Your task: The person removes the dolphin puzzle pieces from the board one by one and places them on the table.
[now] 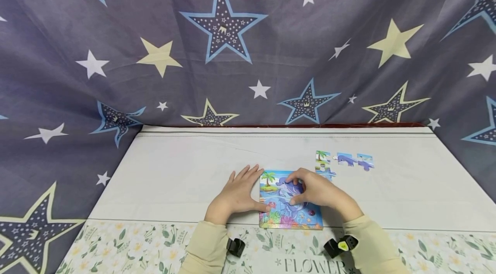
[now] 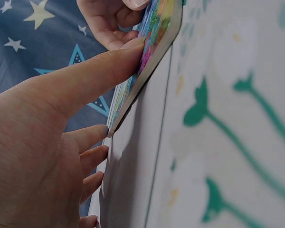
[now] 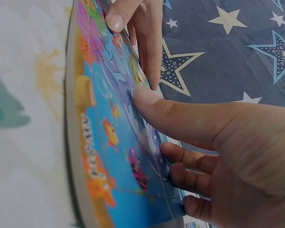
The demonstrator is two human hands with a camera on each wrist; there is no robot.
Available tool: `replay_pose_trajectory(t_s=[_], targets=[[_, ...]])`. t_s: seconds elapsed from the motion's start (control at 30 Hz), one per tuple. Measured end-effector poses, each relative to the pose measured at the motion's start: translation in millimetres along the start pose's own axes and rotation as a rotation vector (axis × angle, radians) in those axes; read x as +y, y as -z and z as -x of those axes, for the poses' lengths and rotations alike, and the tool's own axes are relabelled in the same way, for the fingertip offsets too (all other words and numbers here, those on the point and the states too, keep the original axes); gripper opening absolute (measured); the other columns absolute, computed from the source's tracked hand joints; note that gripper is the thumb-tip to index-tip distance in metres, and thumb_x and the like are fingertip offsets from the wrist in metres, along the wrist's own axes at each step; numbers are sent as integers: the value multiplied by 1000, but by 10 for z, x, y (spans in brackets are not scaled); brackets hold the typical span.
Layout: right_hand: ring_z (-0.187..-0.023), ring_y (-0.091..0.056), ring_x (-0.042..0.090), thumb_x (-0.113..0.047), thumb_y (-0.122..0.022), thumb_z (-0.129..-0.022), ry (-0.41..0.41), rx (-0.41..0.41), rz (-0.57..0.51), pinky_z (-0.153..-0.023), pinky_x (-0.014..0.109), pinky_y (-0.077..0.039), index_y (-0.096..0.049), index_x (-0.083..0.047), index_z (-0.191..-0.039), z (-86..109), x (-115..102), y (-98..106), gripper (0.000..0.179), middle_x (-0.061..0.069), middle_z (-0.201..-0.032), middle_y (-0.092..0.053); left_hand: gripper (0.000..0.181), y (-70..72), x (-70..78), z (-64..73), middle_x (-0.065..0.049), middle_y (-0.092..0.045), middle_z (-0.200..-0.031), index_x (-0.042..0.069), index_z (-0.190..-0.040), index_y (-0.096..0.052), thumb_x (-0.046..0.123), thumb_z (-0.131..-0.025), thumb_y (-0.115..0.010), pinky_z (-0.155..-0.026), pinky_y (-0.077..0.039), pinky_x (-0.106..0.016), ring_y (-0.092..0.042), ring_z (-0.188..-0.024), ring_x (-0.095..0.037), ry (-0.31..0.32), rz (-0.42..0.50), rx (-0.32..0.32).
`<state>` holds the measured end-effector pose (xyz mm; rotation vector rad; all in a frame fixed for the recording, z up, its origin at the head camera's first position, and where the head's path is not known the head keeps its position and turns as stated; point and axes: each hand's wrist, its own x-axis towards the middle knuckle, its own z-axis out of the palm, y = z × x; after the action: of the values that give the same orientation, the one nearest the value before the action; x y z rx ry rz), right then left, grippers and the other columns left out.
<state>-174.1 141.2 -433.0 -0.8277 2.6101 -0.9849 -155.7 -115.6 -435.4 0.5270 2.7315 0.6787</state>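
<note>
A square dolphin jigsaw puzzle [image 1: 286,221] lies on the table between the two hands. My left hand [image 1: 241,193] steadies it with straight, spread fingers at its left edge and the thumb [image 2: 126,54] laid over its face. Over the upper right part of the picture, my right hand [image 1: 318,188] bends its fingers and pinches a puzzle piece at the board's surface, mostly hidden under the fingers. Its thumb [image 3: 166,111] touches the dolphin picture in the right wrist view.
Several loose puzzle pieces lie behind and right of the board, among them a palm tree piece [image 1: 322,156] and a dolphin piece [image 1: 345,160]. A white cloth with a flowered front strip [image 1: 155,244] covers the table. A star-patterned curtain [image 1: 271,63] hangs behind it.
</note>
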Motion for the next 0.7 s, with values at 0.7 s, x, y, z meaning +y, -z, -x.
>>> replay_pose_trajectory(t_s=[0.7], targets=[[-76, -45, 15, -14, -85, -78, 43, -15, -69, -65, 26, -41, -64, -7, -108, 7, 29, 11, 37, 1, -91, -53, 108, 8, 10, 9, -4, -23, -163, 14, -156, -31, 58, -71, -81, -119, -5, -58, -13, -151, -29, -4, 8, 3]])
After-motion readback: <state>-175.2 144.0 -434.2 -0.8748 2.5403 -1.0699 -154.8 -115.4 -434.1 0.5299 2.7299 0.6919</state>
